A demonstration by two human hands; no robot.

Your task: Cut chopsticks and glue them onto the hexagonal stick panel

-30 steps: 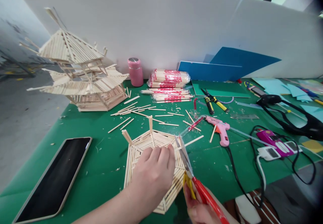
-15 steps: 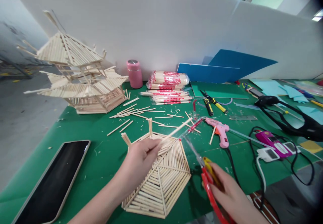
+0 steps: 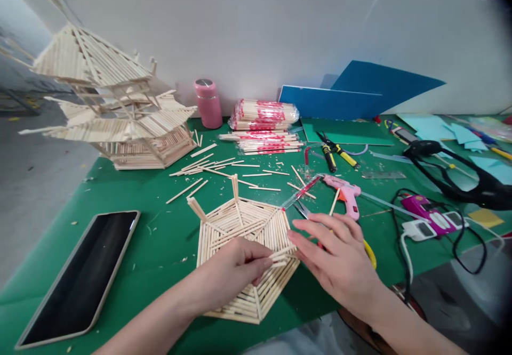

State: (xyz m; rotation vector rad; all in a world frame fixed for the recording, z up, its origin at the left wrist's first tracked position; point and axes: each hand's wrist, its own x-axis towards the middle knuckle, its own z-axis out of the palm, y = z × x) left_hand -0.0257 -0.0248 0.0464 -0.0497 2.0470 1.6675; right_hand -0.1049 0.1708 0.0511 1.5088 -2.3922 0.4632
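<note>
Over the lower part of a hexagonal stick panel [image 3: 240, 312], my left hand [image 3: 240, 267] is closed on a few short wooden sticks [image 3: 283, 256], which point to the right. My right hand [image 3: 334, 253] is beside their far ends, with fingers spread and nothing gripped. Under and behind that hand lie pliers, of which the metal jaws [image 3: 302, 209] and part of a yellow handle [image 3: 370, 253] show. Two stick bundles [image 3: 236, 188] stand up from the panel's back edge.
A stick pagoda [image 3: 132, 131] stands at the back left, a phone [image 3: 80, 277] in front of it. Loose sticks [image 3: 216, 166], wrapped stick packs [image 3: 264, 115] and a pink bottle [image 3: 208, 104] are behind the panel. A pink glue gun [image 3: 346, 195], cables and a power strip are at the right.
My right hand has let go of the red and yellow pliers, which now lie on the table. My left hand's sticks have come down and right, and the view has shifted.
</note>
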